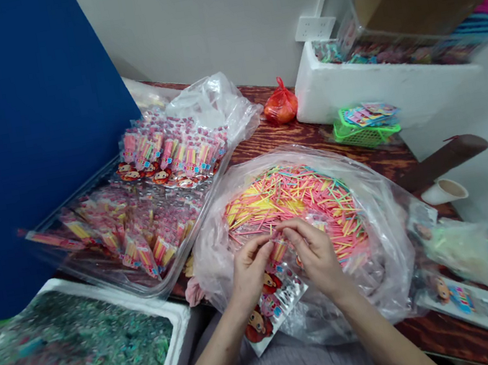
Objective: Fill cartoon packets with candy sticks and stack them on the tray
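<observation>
My left hand [252, 270] and my right hand [315, 253] meet at the front of a large clear plastic bag [382, 215]. Between their pinched fingertips is a small printed packet [279, 252] with pink and yellow sticks in it. Just below hangs a silvery sheet of printed packets [278, 305] with cartoon figures, partly covered by my fingers; whether it joins the small packet I cannot tell. Loose pink, yellow and green thin sticks [287, 190] fill the bag behind my hands.
Left of the bag, a clear tray [168, 287] holds many filled packets [135, 249]. A white foam box [179, 313] stands at the lower left. Farther back are a red bag [280, 103], a green basket [365, 134] and another foam box [377, 80]. A paper cup [444, 191] lies right.
</observation>
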The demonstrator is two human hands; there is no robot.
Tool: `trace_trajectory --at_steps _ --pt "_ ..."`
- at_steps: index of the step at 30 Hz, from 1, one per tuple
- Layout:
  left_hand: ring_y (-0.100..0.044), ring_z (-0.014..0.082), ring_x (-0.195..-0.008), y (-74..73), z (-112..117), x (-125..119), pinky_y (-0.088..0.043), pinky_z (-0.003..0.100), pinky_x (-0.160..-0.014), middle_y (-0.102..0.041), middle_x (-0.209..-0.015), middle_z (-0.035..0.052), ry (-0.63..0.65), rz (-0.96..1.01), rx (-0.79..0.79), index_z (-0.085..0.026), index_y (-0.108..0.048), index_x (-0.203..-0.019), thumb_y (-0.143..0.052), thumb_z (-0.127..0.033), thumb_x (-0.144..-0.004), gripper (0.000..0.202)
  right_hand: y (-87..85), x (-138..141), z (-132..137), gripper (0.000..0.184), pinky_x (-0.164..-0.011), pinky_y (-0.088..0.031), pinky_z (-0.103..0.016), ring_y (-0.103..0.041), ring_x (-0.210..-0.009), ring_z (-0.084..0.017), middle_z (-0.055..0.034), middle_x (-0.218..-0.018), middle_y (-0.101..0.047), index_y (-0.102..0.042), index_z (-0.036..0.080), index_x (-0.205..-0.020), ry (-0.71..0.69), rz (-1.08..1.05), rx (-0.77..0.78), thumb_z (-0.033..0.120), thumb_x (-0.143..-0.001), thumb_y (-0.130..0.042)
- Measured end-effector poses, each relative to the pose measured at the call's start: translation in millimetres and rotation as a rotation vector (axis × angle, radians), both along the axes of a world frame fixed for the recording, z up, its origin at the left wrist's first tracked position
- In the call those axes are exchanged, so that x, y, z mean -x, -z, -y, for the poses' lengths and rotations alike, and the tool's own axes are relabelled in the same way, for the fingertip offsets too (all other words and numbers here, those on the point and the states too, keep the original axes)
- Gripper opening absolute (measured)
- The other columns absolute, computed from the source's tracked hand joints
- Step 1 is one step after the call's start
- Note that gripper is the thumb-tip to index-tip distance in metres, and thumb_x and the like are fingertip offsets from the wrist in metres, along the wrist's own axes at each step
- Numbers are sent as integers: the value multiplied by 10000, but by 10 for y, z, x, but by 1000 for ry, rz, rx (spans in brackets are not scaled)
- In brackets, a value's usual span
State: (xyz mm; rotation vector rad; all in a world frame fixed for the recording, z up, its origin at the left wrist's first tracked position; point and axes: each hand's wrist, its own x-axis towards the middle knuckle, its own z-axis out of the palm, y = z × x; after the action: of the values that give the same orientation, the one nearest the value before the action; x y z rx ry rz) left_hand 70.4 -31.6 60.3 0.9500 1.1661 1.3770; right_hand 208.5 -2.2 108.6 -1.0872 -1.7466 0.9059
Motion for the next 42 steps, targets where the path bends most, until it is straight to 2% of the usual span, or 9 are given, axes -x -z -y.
trace_trajectory --at_steps 6,16,20,23,27,29,32,37,42 --pt "-659 180 -910 55 -19 -5 -487 276 -860 -747 -949 31 -38 39 4 -188 -744 -953 -659 -280 -819 184 0 -8 49 151 -906 -435 -374 -558 -1051 -218 -67 -1075 -617 -656 226 -980 1 130 -159 194 -937 -514" --pt "-654 176 -873 -72 -64 -65 -494 274 -822 -737 -916 39 -11 42 -27 -173 -735 -919 -638 -310 -844 184 6 5 90 159 -871 -447 -339 -559 -1014 -200 -55 -1025 -602 -644 219 -903 -71 137 -57 156 -932 -502" --pt "-649 191 -938 -139 -19 -30 -491 290 -833 -718 -1018 54 -33 -7 -33 -185 -695 -1024 -611 -320 -863 227 -157 -269 78 141 -880 -432 -330 -568 -1006 -193 -43 -1023 -610 -620 226 -901 -14 121 -58 205 -950 -489" --pt "-636 191 -924 -108 140 102 -473 297 -817 -700 -991 52 49 -291 -58 -193 -682 -994 -556 -299 -904 188 -199 -666 -31 142 -842 -436 -321 -584 -946 -190 -26 -949 -621 -597 230 -874 -24 188 25 253 -954 -482" --pt "-590 208 -857 59 405 225 -434 327 -774 -653 -852 47 241 -842 -58 -182 -664 -854 -523 -266 -924 179 116 -1101 -263 147 -797 -443 -351 -579 -880 -216 -40 -888 -615 -598 218 -827 -43 400 107 266 -916 -491" --pt "-560 250 -952 158 496 195 -417 372 -821 -645 -972 72 284 -1064 -45 -179 -645 -1010 -579 -276 -890 168 361 -1179 -336 140 -818 -428 -390 -558 -894 -245 -57 -880 -604 -603 215 -799 61 582 20 247 -888 -500" --pt "-513 290 -1017 273 539 85 -387 419 -847 -619 -1074 89 327 -1288 -11 -178 -570 -1179 -656 -270 -827 374 630 -1150 -360 143 -843 -424 -423 -528 -946 -276 -94 -945 -602 -618 204 -910 233 737 -115 220 -885 -478" --pt "-519 237 -920 290 419 40 -377 364 -797 -617 -925 47 383 -1296 77 -187 -593 -904 -604 -179 -843 62 684 -993 -311 259 -877 -414 -452 -498 -993 -293 -122 -1044 -593 -589 178 -1116 400 740 -294 196 -886 -472" --pt "-521 229 -879 219 252 97 -384 347 -756 -605 -899 49 327 -1290 -60 -194 -593 -820 -536 -180 -901 101 657 -711 -297 194 -851 -420 -432 -517 -959 -264 -75 -973 -606 -627 214 -1019 235 560 -262 184 -909 -470"
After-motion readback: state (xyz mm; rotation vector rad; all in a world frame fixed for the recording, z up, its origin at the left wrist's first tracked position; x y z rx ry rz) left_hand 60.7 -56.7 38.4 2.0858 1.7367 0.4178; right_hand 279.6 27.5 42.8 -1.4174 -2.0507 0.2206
